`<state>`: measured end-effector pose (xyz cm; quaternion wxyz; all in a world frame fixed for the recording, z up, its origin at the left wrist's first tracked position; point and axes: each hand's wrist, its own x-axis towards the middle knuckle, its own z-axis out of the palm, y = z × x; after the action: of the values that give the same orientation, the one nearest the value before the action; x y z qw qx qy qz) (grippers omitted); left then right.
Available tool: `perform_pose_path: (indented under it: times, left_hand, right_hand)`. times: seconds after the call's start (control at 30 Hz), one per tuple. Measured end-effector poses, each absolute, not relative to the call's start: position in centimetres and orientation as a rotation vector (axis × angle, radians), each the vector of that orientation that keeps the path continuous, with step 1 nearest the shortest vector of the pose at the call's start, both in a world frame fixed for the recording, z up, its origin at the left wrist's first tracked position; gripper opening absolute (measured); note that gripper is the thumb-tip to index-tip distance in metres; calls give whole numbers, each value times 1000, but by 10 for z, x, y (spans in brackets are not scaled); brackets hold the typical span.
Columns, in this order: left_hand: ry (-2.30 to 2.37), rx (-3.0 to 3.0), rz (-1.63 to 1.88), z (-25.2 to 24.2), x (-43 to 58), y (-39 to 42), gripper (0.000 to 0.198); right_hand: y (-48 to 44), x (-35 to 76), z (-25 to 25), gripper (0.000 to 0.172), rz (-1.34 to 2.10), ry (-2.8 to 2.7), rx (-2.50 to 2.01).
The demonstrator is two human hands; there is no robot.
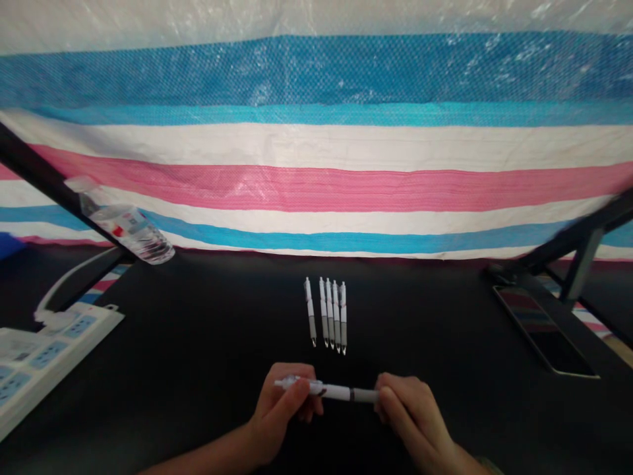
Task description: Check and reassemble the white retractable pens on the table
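Near the front of the black table, both my hands hold one white ballpoint pen [337, 392], which lies level between them. My left hand [281, 406] is closed on the clip end, thumb along the barrel. The fingers of my right hand [408, 409] are pinched round the grey grip end and hide its tip. Just beyond my hands, several similar white pens [333, 316] with grey grips lie side by side, tips toward me. One more pen [310, 310] lies a little to their left.
A white power strip [64, 349] with a plugged-in cable lies at the left. Behind it, a clear water bottle [131, 231] leans by a black bar. At the right a dark phone [544, 330] lies near a black frame [583, 257]. A striped sheet [316, 145] hangs behind the table [198, 343].
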<state>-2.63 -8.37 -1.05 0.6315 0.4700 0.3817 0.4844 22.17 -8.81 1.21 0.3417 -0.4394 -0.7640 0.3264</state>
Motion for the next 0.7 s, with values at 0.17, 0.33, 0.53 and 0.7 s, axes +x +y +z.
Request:
perform_pose_path:
  times: [0.17, 0.33, 0.53, 0.7]
  left_hand:
    - [916, 1103, 1148, -6, -25, -84, 57]
    - [969, 1023, 1177, -1, -23, -82, 60]
    - [967, 1042, 1173, 1, -22, -81, 63]
    - [966, 1002, 1180, -1, -21, -80, 62]
  right_hand:
    - [-89, 219, 11, 41, 1038, -1886, -1092]
    - [-87, 215, 10, 21, 1061, -1672, -1096]
    - [-87, 218, 7, 31, 1024, -1808, -1024]
    - [-87, 219, 9, 20, 793, -1897, -1045]
